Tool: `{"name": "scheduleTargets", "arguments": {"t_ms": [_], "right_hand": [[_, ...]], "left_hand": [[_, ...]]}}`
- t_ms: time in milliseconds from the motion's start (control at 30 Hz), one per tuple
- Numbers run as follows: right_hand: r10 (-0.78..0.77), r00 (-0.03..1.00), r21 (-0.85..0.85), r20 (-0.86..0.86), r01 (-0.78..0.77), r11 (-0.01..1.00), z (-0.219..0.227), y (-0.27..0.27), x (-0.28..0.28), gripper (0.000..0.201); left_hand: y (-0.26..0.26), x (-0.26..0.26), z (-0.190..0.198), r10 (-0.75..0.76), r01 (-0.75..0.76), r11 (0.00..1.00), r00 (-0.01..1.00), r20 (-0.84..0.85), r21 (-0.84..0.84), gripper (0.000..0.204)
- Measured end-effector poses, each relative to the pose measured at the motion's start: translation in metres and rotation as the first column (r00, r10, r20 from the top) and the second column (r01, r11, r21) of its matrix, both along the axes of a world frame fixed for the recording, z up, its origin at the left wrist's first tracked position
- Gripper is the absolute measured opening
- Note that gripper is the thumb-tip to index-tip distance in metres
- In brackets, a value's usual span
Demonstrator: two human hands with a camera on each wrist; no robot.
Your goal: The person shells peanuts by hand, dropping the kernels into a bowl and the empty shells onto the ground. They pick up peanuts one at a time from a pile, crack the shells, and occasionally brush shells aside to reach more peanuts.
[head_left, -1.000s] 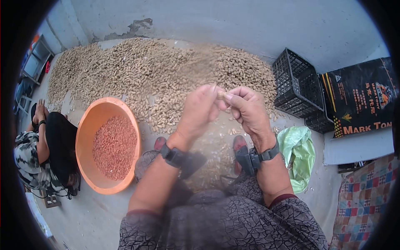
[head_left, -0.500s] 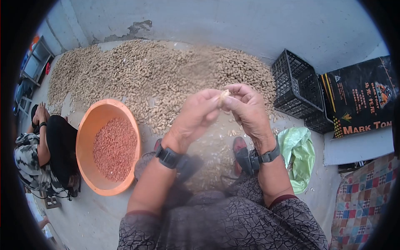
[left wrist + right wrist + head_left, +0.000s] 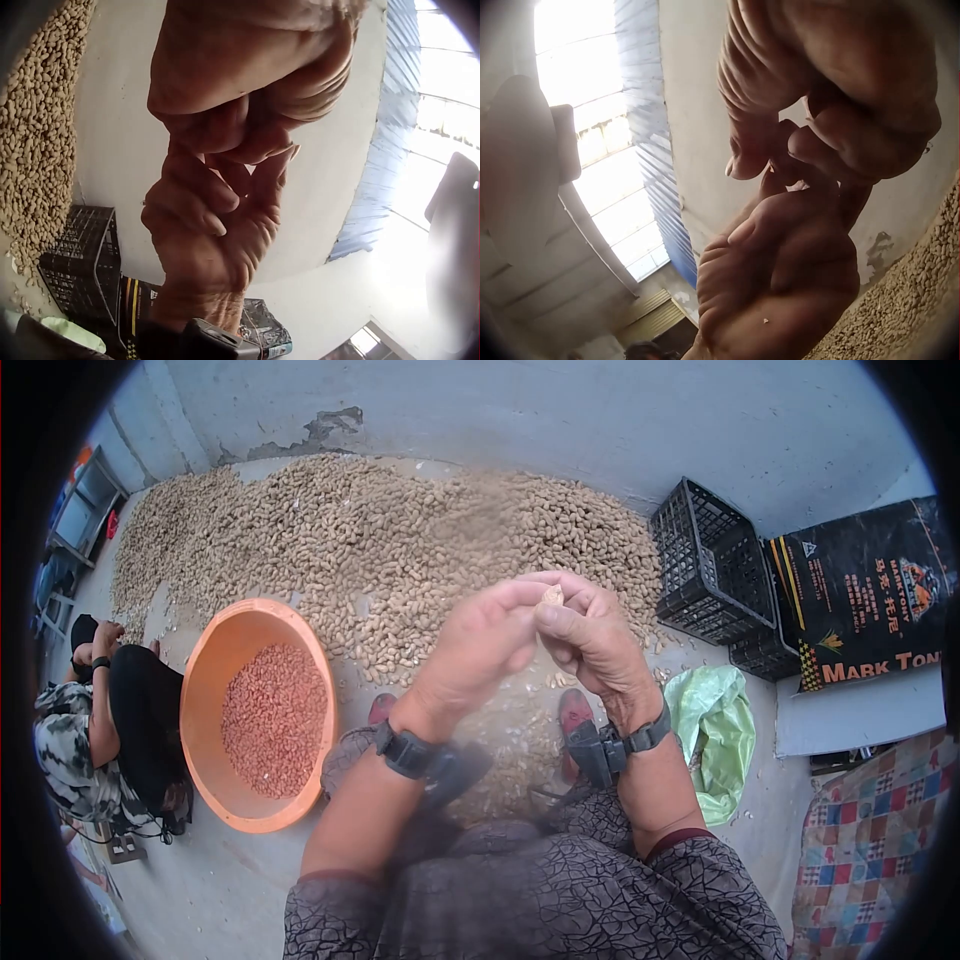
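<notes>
Both hands meet in front of the body, over the floor, in the head view. My right hand [image 3: 592, 628] pinches a peanut [image 3: 552, 596] between thumb and index finger, its pale shell showing above the thumb tip. From the other side my left hand [image 3: 478, 645] grips at the same peanut, its fingers curled in and their tips against the right fingertips. In the left wrist view the right hand [image 3: 214, 217] reaches up to the left fingers [image 3: 217, 131]. Most of the peanut is hidden by fingers in both wrist views.
Unshelled peanuts [image 3: 330, 540] lie heaped along the wall. An orange basin [image 3: 205, 690] holding red kernels [image 3: 275, 720] stands at left, beside a seated person [image 3: 110, 730]. At right are black crates [image 3: 705, 565], a green sack [image 3: 715, 735] and a black printed bag [image 3: 865, 595].
The left hand has turned and closed in on the right, and the peanut now shows at the right thumb tip. The seated person's hands have shifted slightly.
</notes>
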State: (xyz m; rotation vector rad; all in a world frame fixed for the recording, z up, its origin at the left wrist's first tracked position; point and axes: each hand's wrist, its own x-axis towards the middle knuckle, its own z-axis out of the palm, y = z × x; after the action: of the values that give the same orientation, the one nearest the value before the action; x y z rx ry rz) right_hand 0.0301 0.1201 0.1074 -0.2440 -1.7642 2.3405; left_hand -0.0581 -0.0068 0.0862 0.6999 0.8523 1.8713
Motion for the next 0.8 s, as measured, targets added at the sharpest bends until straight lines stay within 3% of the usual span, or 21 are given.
{"name": "scheduleTargets", "arguments": {"t_ms": [367, 433, 533, 800], "right_hand": [[0.068, 0.997, -0.068, 0.02, -0.067, 0.995, 0.004, 0.001, 0.003, 0.031], [0.084, 0.996, -0.077, 0.031, -0.082, 0.994, 0.007, 0.0, 0.004, 0.029], [0.038, 0.999, -0.09, 0.02, -0.036, 0.995, 0.007, 0.0, 0.006, 0.028], [-0.06, 0.998, -0.082, 0.016, 0.061, 0.995, 0.001, -0.002, 0.003, 0.025]], "left_hand": [[-0.003, 0.002, 0.009, 0.025, -0.041, 0.995, 0.986, -0.166, -0.092, 0.033], [-0.004, 0.005, 0.016, 0.02, -0.012, 0.999, 0.97, -0.242, 0.035, 0.034], [-0.004, 0.007, 0.018, 0.017, -0.012, 1.0, 0.96, -0.28, 0.022, 0.032], [0.004, 0.013, 0.009, 0.107, -0.112, 0.994, 0.976, -0.192, -0.017, 0.022]]}}
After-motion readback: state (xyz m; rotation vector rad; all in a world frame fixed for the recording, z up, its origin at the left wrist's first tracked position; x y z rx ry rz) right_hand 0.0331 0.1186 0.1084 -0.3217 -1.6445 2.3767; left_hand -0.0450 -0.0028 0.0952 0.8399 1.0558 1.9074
